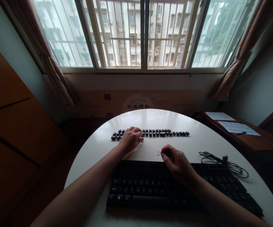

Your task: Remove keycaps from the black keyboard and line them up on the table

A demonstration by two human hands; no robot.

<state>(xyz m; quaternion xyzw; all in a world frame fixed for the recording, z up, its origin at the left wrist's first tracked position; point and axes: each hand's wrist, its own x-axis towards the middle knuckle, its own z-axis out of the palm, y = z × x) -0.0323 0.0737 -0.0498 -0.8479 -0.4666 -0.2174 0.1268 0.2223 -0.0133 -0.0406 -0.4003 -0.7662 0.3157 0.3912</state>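
Observation:
My left hand reaches over the rows of loose black keycaps on the white table. Its fingers are curled down and closed, with a keycap at the fingertips. My right hand grips a black keycap puller, whose thin wire prongs point left. That hand hovers above the upper part of a black keyboard. Lettered keys show in the keyboard's lower rows; its upper part is dark, and my right hand and forearm cover some of it.
A coiled black cable lies behind the keyboard's right end. The round white table has a curved far edge. To the right, a brown desk holds paper sheets and a pen. A barred window is ahead.

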